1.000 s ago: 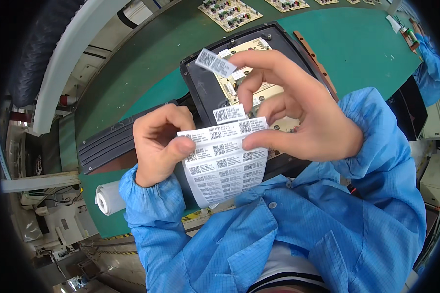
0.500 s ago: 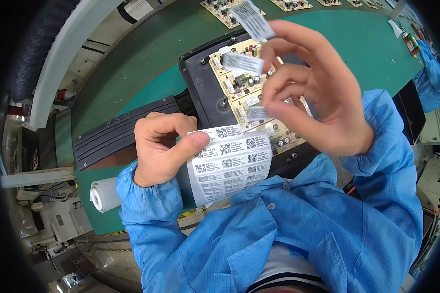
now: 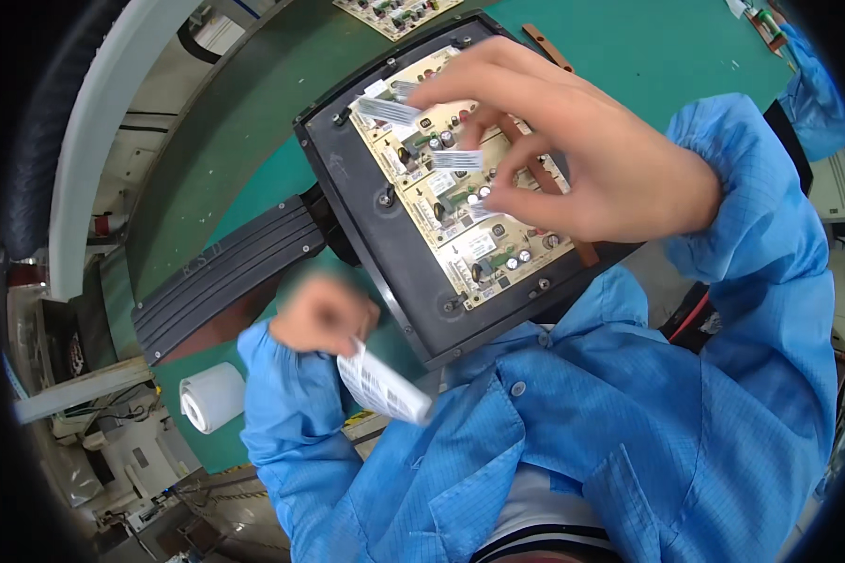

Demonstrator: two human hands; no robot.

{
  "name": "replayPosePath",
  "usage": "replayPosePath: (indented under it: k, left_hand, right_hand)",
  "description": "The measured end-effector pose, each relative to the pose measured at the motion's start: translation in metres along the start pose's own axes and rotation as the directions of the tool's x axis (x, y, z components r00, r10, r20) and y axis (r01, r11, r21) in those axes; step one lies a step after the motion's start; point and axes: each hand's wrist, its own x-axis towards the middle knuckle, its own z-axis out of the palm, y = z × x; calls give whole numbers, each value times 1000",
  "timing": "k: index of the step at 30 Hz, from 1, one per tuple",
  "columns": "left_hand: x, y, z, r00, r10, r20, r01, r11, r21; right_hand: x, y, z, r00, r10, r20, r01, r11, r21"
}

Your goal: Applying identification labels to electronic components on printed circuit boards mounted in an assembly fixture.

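My right hand (image 3: 591,150) is over the cream circuit board panel (image 3: 455,253), its fingers spread, with small printed labels at their tips. One label (image 3: 388,111) reaches from the index finger over the panel's far left part. A second label (image 3: 456,159) sits at a middle fingertip, and a third, partly hidden, is near the thumb. The panel lies in a black fixture tray (image 3: 347,178). Lower left, my left hand (image 3: 319,314), blurred, is closed on a curled sheet of printed labels (image 3: 380,383), which hangs beside the tray's near left edge.
A white roll (image 3: 214,399) stands on the green table (image 3: 629,47) at the left. A black ribbed bar (image 3: 235,267) runs out from the tray's left side. Another circuit board (image 3: 399,14) lies at the far edge. Blue cloth (image 3: 817,94) shows at the far right.
My right hand has come down and left, bringing the labels close to the panel. My left hand has lowered the label sheet away from the tray, and the sheet has turned and curled.
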Motion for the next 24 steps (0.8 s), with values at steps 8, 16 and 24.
replayPosePath:
  k: [8, 16, 24]
  left_hand:
    - [-22, -19, -13, 990, -82, -113, 77, 996, -42]
    - [-17, -15, -10, 990, -81, -120, 77, 996, -35]
    - [-19, -19, -10, 990, -52, -134, 47, 998, -41]
  right_hand:
    - [-13, 7, -2, 987, 145, 74, -134, 981, -142]
    - [-3, 10, -2, 984, 84, 160, -50, 977, -207]
    - [8, -4, -8, 954, 241, 181, -219, 967, -131]
